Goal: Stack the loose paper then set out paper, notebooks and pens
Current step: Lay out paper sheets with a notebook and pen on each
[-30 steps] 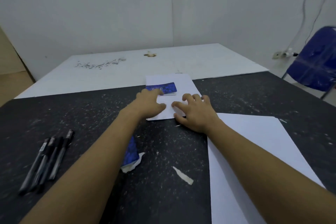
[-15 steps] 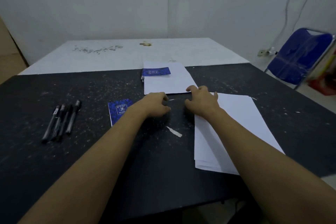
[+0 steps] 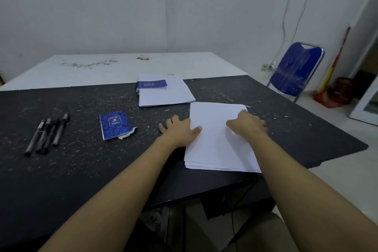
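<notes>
1. Because the near stack of paper [image 3: 214,149] is made of thin loose sheets, it will likely be light and floppy, and the sheets will slide over each other easily. Its near edge already shows them slightly fanned.
2. I judge it best to take the stack from both long sides, pressing inward and down to square it. Lifting it by one corner would let it bend and spill.
3. The stack lies on the black table [image 3: 81,170], near its front edge and on the person's right.
4. The left hand [image 3: 180,131] lies open and flat beside the stack's left edge. Its fingers are spread on the table and its thumb rests on the paper.
5. The right hand [image 3: 247,125] rests on top of the stack near its far right corner, fingers relaxed and gripping nothing. Whether the fingertips hook over the right edge cannot be told.
6. A second stack of paper [image 3: 167,97] lies further back, just beyond the near one, with a blue notebook [image 3: 152,84] on its far left corner.
7. Another blue notebook [image 3: 115,121] lies alone to the left of the left hand.
8. The pens [image 3: 48,133] sit in a close row well apart on the far left.
</notes>
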